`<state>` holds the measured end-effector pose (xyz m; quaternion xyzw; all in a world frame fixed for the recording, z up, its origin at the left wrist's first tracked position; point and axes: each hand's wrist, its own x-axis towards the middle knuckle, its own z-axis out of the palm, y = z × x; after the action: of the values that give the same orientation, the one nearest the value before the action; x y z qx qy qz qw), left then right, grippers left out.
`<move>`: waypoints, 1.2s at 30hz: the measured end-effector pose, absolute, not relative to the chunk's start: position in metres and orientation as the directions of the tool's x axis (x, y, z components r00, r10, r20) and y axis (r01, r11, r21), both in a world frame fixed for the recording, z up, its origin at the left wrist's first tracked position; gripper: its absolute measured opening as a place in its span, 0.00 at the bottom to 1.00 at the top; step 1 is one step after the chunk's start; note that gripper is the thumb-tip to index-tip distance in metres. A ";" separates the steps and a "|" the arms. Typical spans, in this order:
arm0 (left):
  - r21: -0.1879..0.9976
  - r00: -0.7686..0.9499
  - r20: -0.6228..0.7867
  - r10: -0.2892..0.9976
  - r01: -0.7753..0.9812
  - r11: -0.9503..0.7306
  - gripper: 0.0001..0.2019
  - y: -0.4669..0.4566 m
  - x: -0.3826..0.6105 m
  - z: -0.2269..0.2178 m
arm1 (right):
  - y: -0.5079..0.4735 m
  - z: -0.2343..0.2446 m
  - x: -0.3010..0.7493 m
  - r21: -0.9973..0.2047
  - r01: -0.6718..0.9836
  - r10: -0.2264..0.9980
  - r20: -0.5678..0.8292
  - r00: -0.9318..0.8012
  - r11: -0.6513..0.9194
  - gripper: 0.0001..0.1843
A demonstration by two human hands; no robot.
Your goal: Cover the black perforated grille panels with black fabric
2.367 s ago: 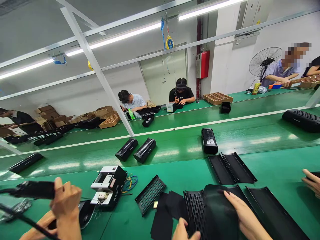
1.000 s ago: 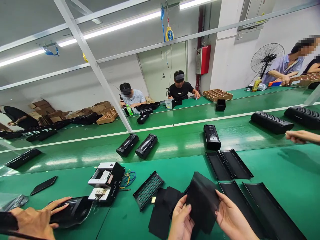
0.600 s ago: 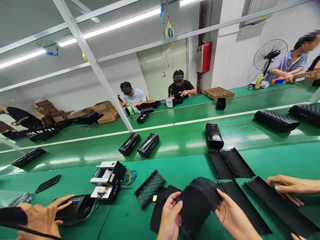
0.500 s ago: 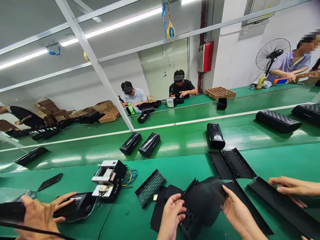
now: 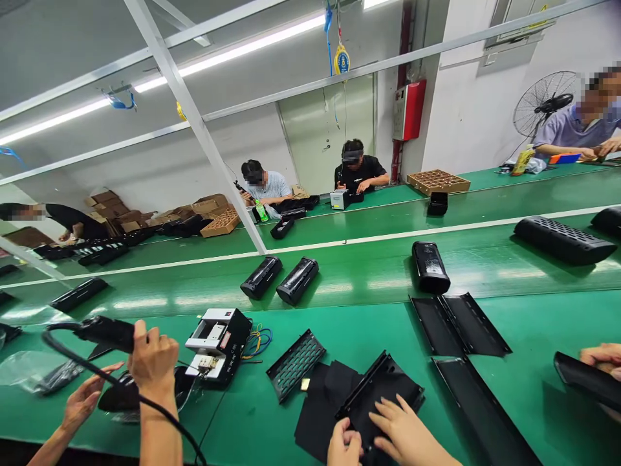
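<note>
A perforated black panel (image 5: 366, 383) lies tilted at the bottom centre, its inner side covered by a thin black sheet (image 5: 395, 383). My left hand (image 5: 345, 443) has its fingers curled at the panel's near left edge, gripping it. Flat across the sheet rests my right hand (image 5: 410, 430), fingers spread, pressing it against the panel. More flat black sheets (image 5: 315, 411) are stacked just left of the panel. Beyond them sits another perforated panel (image 5: 295, 364) with its slots showing the green bench.
On the left, a co-worker's hands (image 5: 152, 356) hold a corded power screwdriver (image 5: 109, 333) by a black housing. A screw feeder (image 5: 220, 346) stands nearby. Curved black panels (image 5: 485, 408) lie to the right, where another person's hand (image 5: 601, 355) holds one. Black housings (image 5: 298, 280) sit on the conveyor belt.
The sheet that hung between my hands now lies on the panel, and my right hand has flattened onto it. The left co-worker has raised a screwdriver; the right one has lifted a panel.
</note>
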<state>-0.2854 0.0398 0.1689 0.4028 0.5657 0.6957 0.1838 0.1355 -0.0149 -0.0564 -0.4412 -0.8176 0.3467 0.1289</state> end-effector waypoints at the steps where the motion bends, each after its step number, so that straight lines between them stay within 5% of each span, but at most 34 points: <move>1: 0.929 -0.607 0.370 0.704 0.224 -0.295 0.18 0.040 -0.285 0.167 | -0.014 -0.055 0.136 -0.680 0.630 0.783 -0.130 -0.609 0.376 0.24; 3: 0.965 -0.617 0.225 0.754 0.250 -0.083 0.16 0.035 -0.264 0.157 | -0.007 -0.053 0.143 -0.695 0.624 0.796 -0.124 -0.592 0.356 0.26; 6: 0.889 -0.569 -0.179 0.803 0.256 0.380 0.14 0.010 -0.187 0.123 | 0.013 -0.056 0.162 -0.644 0.749 0.937 -0.144 -0.319 0.156 0.23; 9: 0.841 -0.468 -0.332 0.819 0.247 0.482 0.14 -0.022 -0.088 0.058 | 0.036 -0.073 0.180 -0.552 0.829 0.965 -0.255 -0.064 -0.091 0.21; 12: 0.809 -0.369 -0.438 0.819 0.236 0.539 0.11 -0.042 -0.018 -0.022 | 0.048 -0.091 0.190 -0.555 0.810 0.940 -0.340 -0.013 -0.189 0.13; 15: 0.881 -0.379 -0.330 0.864 0.204 0.426 0.17 -0.045 -0.001 -0.080 | 0.050 -0.098 0.195 -0.607 0.759 0.931 -0.364 -0.002 -0.235 0.06; 18: 0.940 -0.397 -0.188 0.898 0.193 0.282 0.20 -0.039 -0.013 -0.091 | 0.047 -0.090 0.200 -0.687 0.681 0.930 -0.368 -0.023 -0.255 0.03; 23: 0.981 -0.404 -0.065 0.912 0.143 0.133 0.25 -0.028 -0.028 -0.034 | 0.028 -0.054 0.209 -0.850 0.462 0.924 -0.353 -0.144 -0.253 0.09; 28: 0.982 -0.370 -0.085 0.925 0.127 0.141 0.26 -0.021 -0.034 0.020 | 0.009 -0.005 0.212 -0.940 -0.048 0.908 -0.312 -0.280 -0.338 0.15; 36: 0.981 -0.364 -0.095 0.927 0.124 0.150 0.26 -0.022 -0.029 0.042 | 0.007 0.037 0.206 -0.938 -0.053 0.900 -0.311 -0.305 -0.342 0.20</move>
<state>-0.0285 -0.0220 0.0425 0.4049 0.6485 0.5111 0.3927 0.2063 0.0068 0.0373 -0.4704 -0.4501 0.6707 0.3554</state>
